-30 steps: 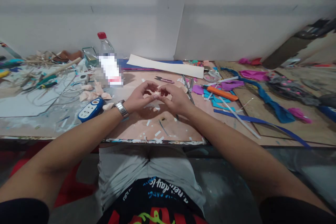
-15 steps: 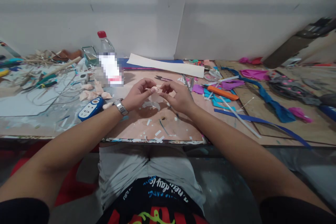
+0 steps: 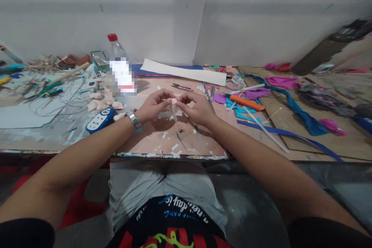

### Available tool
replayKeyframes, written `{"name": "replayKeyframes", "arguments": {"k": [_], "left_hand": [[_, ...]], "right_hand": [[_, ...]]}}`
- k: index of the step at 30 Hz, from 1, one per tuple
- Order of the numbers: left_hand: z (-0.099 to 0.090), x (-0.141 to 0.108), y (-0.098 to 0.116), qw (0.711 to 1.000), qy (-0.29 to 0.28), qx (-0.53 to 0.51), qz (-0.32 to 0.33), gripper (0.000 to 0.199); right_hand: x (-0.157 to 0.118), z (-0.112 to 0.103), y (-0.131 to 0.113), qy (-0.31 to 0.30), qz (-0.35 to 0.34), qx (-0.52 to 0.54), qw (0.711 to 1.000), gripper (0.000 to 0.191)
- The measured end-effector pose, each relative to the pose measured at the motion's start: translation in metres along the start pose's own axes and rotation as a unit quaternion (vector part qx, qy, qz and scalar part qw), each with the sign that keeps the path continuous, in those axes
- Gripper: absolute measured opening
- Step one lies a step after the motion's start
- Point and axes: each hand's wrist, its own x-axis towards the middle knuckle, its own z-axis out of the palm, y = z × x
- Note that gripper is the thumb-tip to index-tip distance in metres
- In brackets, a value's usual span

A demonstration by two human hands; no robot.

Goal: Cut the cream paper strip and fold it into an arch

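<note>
Between the fingertips of both hands is a small pale pink crumpled piece (image 3: 174, 101), perhaps paper or cloth; the fingers cover part of it. My left hand (image 3: 157, 105), with a metal watch (image 3: 134, 118) on its wrist, pinches it from the left. Its right side is pinched by my right hand (image 3: 196, 107). A whitish translucent strip (image 3: 173, 117) shows just below the fingers. Several similar pink crumpled pieces (image 3: 97, 104) lie to the left, near a blue and white power socket (image 3: 100, 120). Small snips (image 3: 181, 86) rest behind my hands.
A red-capped bottle (image 3: 117, 48) stands at the back left. Behind my hands lies a long cream strip (image 3: 183, 72). To the right are an orange utility knife (image 3: 247, 102), a blue ribbon (image 3: 290, 131) and coloured scraps. Pliers (image 3: 52, 89) and wire lie at left.
Both hands have shifted slightly, and the fingertips have come closer together around the pink piece. More of the translucent strip shows beneath them.
</note>
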Motion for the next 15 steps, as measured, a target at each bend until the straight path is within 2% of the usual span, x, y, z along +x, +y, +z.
{"name": "replayKeyframes", "arguments": {"k": [11, 15], "left_hand": [[0.0054, -0.0029, 0.0033, 1.0, -0.009, -0.003, -0.023, 0.042], [0.0055, -0.0031, 0.0006, 1.0, -0.015, 0.004, -0.012, 0.04]], "right_hand": [[0.0003, 0.0004, -0.0006, -0.008, 0.04, 0.021, 0.999, 0.025], [0.0004, 0.0015, 0.0021, -0.006, 0.056, 0.025, 0.998, 0.026]]}}
